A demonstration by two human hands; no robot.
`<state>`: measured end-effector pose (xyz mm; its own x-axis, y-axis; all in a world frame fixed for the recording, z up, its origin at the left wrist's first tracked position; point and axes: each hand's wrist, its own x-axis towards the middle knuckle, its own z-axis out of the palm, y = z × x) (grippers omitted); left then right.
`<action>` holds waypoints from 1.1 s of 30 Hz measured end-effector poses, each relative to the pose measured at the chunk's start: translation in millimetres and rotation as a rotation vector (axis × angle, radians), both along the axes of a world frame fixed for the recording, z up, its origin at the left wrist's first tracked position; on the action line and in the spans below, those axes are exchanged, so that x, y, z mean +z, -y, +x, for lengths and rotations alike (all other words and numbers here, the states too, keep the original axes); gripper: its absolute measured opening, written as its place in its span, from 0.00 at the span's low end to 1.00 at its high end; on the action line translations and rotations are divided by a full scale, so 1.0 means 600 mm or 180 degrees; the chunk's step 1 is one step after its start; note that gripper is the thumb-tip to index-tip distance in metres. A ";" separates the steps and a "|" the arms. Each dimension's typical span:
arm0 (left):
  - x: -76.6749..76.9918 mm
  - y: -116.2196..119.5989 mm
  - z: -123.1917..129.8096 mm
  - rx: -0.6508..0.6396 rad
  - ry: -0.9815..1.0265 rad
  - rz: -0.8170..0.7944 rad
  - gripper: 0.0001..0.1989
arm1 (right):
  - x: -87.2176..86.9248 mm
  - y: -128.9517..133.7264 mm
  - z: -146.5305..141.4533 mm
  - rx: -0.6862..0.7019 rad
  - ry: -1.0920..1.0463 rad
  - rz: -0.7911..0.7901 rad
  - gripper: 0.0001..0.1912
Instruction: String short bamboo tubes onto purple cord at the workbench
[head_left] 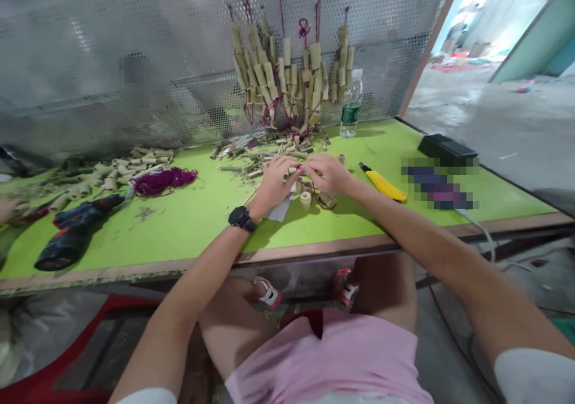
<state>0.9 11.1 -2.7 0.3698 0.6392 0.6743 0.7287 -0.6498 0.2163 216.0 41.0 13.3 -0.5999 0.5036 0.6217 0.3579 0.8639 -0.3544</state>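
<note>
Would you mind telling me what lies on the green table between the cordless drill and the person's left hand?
In the head view, a bare stretch of green table separates the cordless drill from the left hand; only faint scraps lie there, and the purple cord bundle sits further back.

Between your fingers runs a thin maroon cord (pixel 314 193), looping down onto the lime-green tabletop. On that loop lie two short pale bamboo tube segments (pixel 306 199), one showing its hollow end, the other on its side.
</note>
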 end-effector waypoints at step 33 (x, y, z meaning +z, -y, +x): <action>0.009 0.002 -0.005 0.0551 -0.0770 0.0393 0.17 | -0.004 -0.059 0.043 -0.1378 -0.0845 0.0266 0.17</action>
<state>-2.1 9.9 2.5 0.4217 0.6256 0.6564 0.8515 -0.5221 -0.0494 241.7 76.5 11.1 -0.1633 0.6129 0.7731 0.5961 0.6857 -0.4177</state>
